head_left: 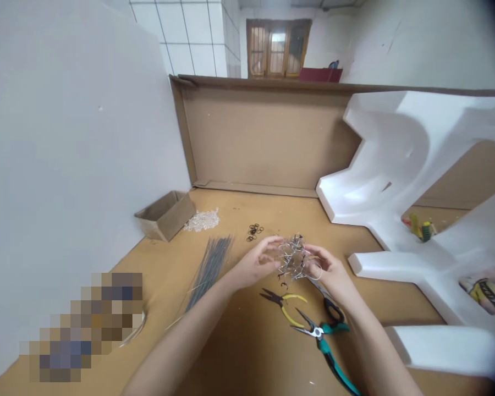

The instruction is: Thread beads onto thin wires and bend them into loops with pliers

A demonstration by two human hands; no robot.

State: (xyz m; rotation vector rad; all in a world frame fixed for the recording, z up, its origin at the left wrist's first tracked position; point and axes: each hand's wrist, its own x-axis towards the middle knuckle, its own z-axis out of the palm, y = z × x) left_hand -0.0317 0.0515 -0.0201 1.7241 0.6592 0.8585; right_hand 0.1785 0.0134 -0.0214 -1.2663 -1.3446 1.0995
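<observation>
A tangled piece of silvery bent wire (293, 258) is held above the table between both hands. My left hand (259, 261) grips its left side with thumb and fingers. On the other side, my right hand (326, 269) has its fingers closed on the wire, and a thin white loop hangs near them. Just below lie yellow-handled pliers (284, 304), green-handled long-nose pliers (318, 333) with jaws apart, and scissors (332, 309) with dark handles, partly covered by my right hand and forearm. Small dark bits rest under the wire piece.
Thin grey rods (209, 269) lie left of my left forearm. Beyond are black rings (254, 231), a pile of small clear pieces (203, 220) and a small cardboard box (165, 215). White foam packing (390, 148) stands at the right; a cardboard wall (259, 137) closes the back.
</observation>
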